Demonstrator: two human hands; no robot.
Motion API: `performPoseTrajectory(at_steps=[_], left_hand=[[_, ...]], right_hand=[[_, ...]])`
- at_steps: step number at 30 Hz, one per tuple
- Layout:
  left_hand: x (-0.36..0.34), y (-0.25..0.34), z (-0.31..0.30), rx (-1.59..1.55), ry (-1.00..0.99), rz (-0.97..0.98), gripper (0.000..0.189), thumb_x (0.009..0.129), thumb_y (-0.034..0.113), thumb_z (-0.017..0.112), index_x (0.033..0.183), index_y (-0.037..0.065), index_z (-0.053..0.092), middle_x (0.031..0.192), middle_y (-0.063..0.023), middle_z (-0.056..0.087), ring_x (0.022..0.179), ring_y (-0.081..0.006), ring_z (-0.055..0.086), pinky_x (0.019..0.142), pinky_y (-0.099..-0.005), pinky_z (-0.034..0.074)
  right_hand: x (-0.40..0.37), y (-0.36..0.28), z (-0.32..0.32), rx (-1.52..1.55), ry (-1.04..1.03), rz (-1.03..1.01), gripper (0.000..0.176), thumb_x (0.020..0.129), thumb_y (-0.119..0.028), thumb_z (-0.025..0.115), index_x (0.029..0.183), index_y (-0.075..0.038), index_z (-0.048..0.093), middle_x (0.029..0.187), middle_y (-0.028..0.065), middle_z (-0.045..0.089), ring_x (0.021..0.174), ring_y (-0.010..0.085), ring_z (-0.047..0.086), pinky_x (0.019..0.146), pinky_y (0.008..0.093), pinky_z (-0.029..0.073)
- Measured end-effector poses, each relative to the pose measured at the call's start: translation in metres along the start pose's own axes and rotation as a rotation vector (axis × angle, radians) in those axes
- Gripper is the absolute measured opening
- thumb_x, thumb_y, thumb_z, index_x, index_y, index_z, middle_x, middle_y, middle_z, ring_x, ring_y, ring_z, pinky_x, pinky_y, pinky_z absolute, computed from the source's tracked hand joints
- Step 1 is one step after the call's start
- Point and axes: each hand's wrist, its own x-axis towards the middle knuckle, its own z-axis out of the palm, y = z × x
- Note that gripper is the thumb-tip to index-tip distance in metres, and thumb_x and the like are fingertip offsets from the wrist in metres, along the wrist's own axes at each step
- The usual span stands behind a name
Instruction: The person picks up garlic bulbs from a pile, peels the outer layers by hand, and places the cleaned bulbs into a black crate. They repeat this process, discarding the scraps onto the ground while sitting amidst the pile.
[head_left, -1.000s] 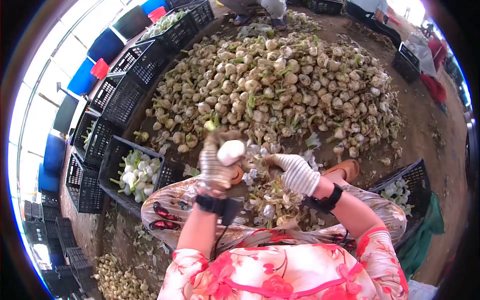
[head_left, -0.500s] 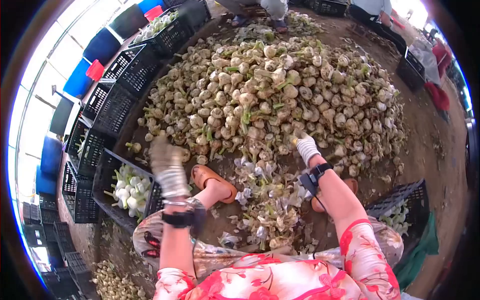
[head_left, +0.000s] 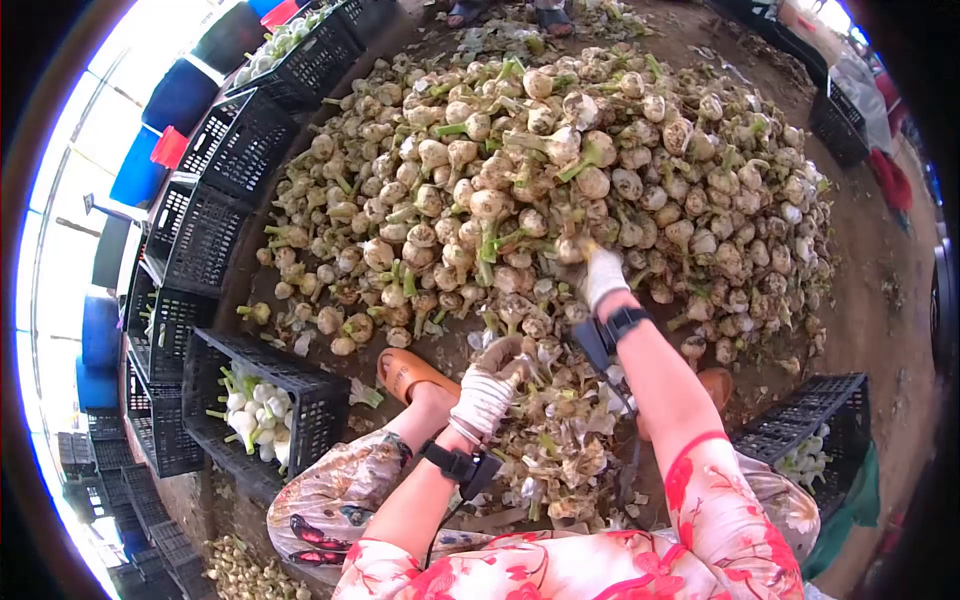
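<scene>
A large heap of garlic bulbs (head_left: pixel 430 180) with stems lies on the ground in front of me. My right hand (head_left: pixel 602 276), in a white glove, is at the heap's near side, its fingers closed around a dirty garlic bulb (head_left: pixel 570 249). My left hand (head_left: pixel 488 392), also gloved, is over the loose garlic peelings (head_left: pixel 560 440) between my feet. Its fingers are curled, and whatever they may hold is hidden. Dark devices are strapped to both wrists. Cleaned white garlic (head_left: pixel 262 412) fills part of the black crate (head_left: pixel 318 400) at my left.
Another black crate (head_left: pixel 835 420) with white garlic stands at my right. Stacked crates (head_left: pixel 215 225) and blue barrels (head_left: pixel 180 92) line the left side. A smaller garlic pile (head_left: pixel 245 570) lies behind at lower left. Another person's feet (head_left: pixel 552 20) show beyond the heap.
My left hand has swung from beside the left crate to the peelings in the middle, fingers now curled. My right hand has stayed at the heap's near edge, reaching slightly farther in.
</scene>
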Motion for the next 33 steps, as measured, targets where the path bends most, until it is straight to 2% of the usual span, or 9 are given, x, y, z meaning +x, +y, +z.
performPoseTrajectory(at_steps=[2,5,8,10,14,18,21,26,33], left_hand=[[0.000,0.009,0.010,-0.196,0.029,0.205,0.053,0.081,0.009,0.060,0.128,0.003,0.036,0.106,-0.0056,0.054,0.092,-0.0106,0.052,0.081,-0.0237,0.043],[-0.002,0.019,0.018,-0.117,0.001,0.421,0.065,0.079,0.008,0.061,0.133,0.006,0.025,0.115,-0.0074,0.048,0.097,-0.0131,0.051,0.083,-0.0262,0.043],[-0.025,0.038,0.038,-0.345,0.070,0.414,0.056,0.079,0.008,0.060,0.129,0.006,0.033,0.112,-0.0094,0.050,0.099,-0.0171,0.051,0.083,-0.0291,0.045],[-0.038,0.042,0.039,-0.355,0.031,0.426,0.049,0.081,0.005,0.055,0.127,0.007,0.036,0.113,-0.0097,0.050,0.100,-0.0176,0.052,0.083,-0.0297,0.046],[-0.084,0.066,0.056,-0.362,-0.105,0.390,0.051,0.082,0.006,0.057,0.128,0.008,0.036,0.115,-0.0053,0.050,0.101,-0.0167,0.051,0.085,-0.0293,0.045],[-0.090,0.049,0.071,0.024,-0.042,0.741,0.061,0.077,0.002,0.064,0.129,0.010,0.033,0.118,-0.0046,0.047,0.101,-0.0158,0.050,0.084,-0.0274,0.044],[-0.108,0.053,0.080,-0.324,-0.175,0.600,0.056,0.079,0.005,0.062,0.128,0.010,0.035,0.116,-0.0056,0.048,0.097,-0.0152,0.052,0.082,-0.0269,0.046],[-0.135,0.070,0.072,-0.371,-0.219,0.443,0.054,0.080,0.010,0.061,0.127,0.008,0.034,0.100,-0.0079,0.055,0.085,-0.0152,0.057,0.078,-0.0276,0.048],[-0.143,0.075,0.058,-0.787,-0.370,0.150,0.046,0.079,0.033,0.058,0.116,0.009,0.045,0.093,-0.0094,0.058,0.075,-0.0205,0.058,0.057,-0.0319,0.050]], right_hand=[[-0.098,-0.015,0.031,0.211,-0.269,0.177,0.029,0.087,-0.024,0.047,0.107,-0.003,0.047,0.089,0.0128,0.060,0.069,0.0242,0.059,0.060,0.0393,0.052],[-0.185,-0.012,0.040,-0.086,-0.547,0.240,0.049,0.081,-0.048,0.054,0.107,-0.007,0.054,0.091,0.0088,0.061,0.072,0.0204,0.058,0.059,0.0316,0.048],[-0.196,0.014,0.020,-0.623,-0.417,-0.297,0.034,0.089,-0.035,0.049,0.094,-0.003,0.062,0.082,-0.0002,0.061,0.070,0.0104,0.052,0.061,0.0261,0.043],[-0.220,-0.003,0.008,-0.863,-0.291,-0.489,0.036,0.085,-0.033,0.055,0.101,-0.002,0.060,0.077,0.0026,0.061,0.067,0.0097,0.049,0.062,0.0257,0.044],[-0.264,-0.017,0.006,-0.797,-0.322,-0.429,0.037,0.082,-0.031,0.060,0.098,0.002,0.059,0.078,0.0038,0.062,0.069,0.0072,0.051,0.062,0.0237,0.044],[-0.314,-0.033,0.006,-0.676,-0.331,-0.420,0.032,0.082,-0.027,0.061,0.096,0.002,0.059,0.076,0.0022,0.060,0.068,0.0063,0.050,0.061,0.0240,0.044],[-0.325,-0.034,-0.002,-0.640,-0.360,-0.384,0.027,0.083,-0.023,0.060,0.096,0.002,0.059,0.075,0.0008,0.060,0.068,0.0066,0.050,0.060,0.0239,0.044],[-0.366,-0.044,0.001,-0.708,-0.383,-0.289,0.018,0.084,-0.013,0.057,0.097,0.000,0.058,0.080,-0.0003,0.059,0.071,0.0067,0.050,0.063,0.0223,0.043],[-0.366,-0.020,0.001,-0.638,-0.419,-0.311,0.021,0.083,-0.010,0.055,0.102,-0.001,0.058,0.081,0.0001,0.060,0.070,0.0066,0.049,0.061,0.0222,0.043]])
